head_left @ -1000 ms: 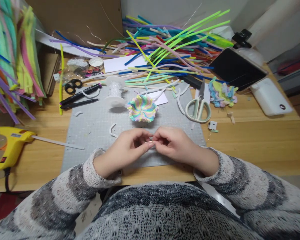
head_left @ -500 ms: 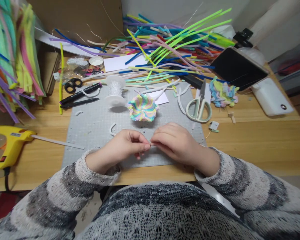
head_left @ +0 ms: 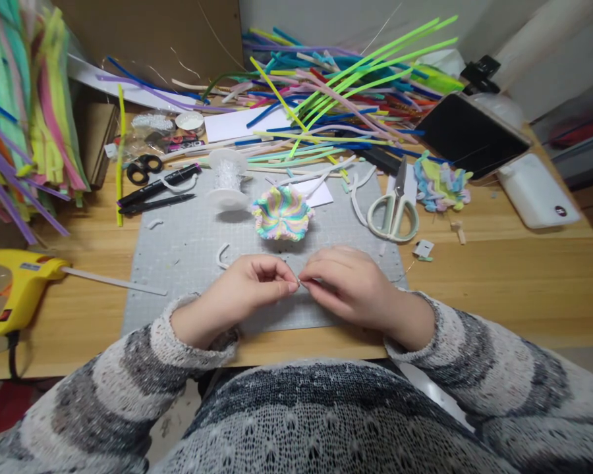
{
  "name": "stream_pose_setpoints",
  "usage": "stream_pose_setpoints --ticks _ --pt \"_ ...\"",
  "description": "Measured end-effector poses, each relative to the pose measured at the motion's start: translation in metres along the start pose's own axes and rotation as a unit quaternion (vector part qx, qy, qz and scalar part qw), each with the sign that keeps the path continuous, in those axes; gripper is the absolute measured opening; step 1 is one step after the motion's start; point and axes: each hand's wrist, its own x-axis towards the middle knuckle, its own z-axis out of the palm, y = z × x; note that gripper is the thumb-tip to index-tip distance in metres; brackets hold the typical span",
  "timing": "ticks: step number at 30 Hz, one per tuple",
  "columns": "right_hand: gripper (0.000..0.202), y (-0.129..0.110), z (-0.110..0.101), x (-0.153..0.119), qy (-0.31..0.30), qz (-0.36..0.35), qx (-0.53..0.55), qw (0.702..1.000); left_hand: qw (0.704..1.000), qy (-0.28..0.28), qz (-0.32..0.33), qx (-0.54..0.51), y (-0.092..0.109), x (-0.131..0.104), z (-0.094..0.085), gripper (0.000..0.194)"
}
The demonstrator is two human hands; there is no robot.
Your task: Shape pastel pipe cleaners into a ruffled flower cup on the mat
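Note:
Over the front of the grey cutting mat (head_left: 178, 263), my left hand (head_left: 250, 286) and my right hand (head_left: 353, 286) meet with pinched fingertips. Between the two pinches is something tiny that I cannot make out. Just beyond them sits a ruffled pastel flower-like piece (head_left: 282, 214) made of striped pink, yellow, blue and green fuzzy strips. Behind it to the left stands a spool of clear thread (head_left: 227, 179). A short bent white pipe cleaner (head_left: 222, 255) lies beside my left hand. Scissors with pale handles (head_left: 394, 214) rest to the right of the flower-like piece.
A yellow hot glue gun (head_left: 22, 283) lies at the left, its glue stick pointing at the mat. Coloured pipe cleaners (head_left: 336, 99) heap up at the back. A second ruffled piece (head_left: 442, 183), a dark tablet (head_left: 474, 135) and a white case (head_left: 538, 192) are at the right. Black pens (head_left: 161, 187) lie left.
The fingers of my right hand have shifted slightly at the pinch, and its thumb and fingertips show a wider gap behind the tips. Everything on the table stays where it was.

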Motion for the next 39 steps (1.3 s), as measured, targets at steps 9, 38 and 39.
stream_pose_setpoints --ticks 9,38,39 --pt "0.011 -0.0032 0.0032 -0.0002 0.046 0.039 0.06 0.996 0.998 -0.016 0.022 -0.052 0.0 0.0003 0.0038 0.011" --pt "0.008 -0.0069 0.0047 -0.001 0.061 0.07 0.075 0.993 0.995 0.045 0.081 0.032 -0.0004 -0.0013 0.0058 0.01" --pt "0.008 -0.0073 0.0046 -0.001 0.06 0.071 0.074 0.993 0.995 0.049 0.079 0.024 0.0 -0.0015 0.006 0.01"
